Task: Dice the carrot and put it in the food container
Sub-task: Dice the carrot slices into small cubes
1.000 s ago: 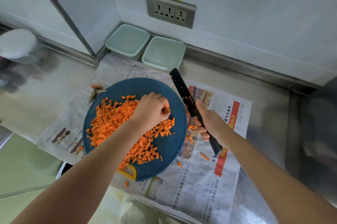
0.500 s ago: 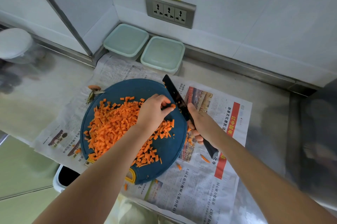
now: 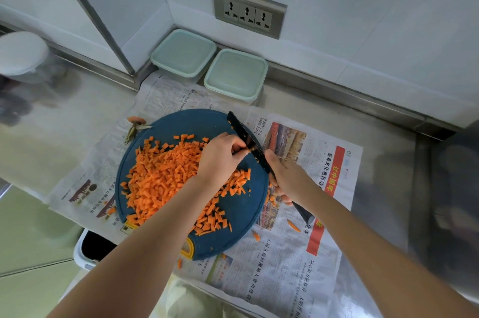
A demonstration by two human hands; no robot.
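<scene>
Below the left forearm, past the table's near edge, a white bin (image 3: 82, 253) stands open and dark inside; what it holds cannot be told. Left of the left hand, a carrot top (image 3: 134, 122) lies on the newspaper (image 3: 290, 273), just off the rim of the round blue board (image 3: 181, 123). The diced carrot (image 3: 160, 177) is heaped on the board's left and middle and runs under the left wrist, with loose dice trailing toward the near rim. Blue shows along the far and right parts.

The left hand (image 3: 220, 159) hovers over the board, palm down and fingers curled, the tips together against the flat of the knife (image 3: 246, 140). Whether they pinch a bit of carrot there cannot be told.

Beyond both hands, two containers (image 3: 184, 52) sit side by side against the wall, lids on and contents hidden.

The knife's dark blade slants away over the board's right rim. The right hand (image 3: 285, 177) is clamped round its handle, whose butt points back toward the person. A few stray pieces (image 3: 294, 225) lie on the newspaper just beside that hand. Right of it the newspaper ends and the steel table (image 3: 386, 162) runs on.
</scene>
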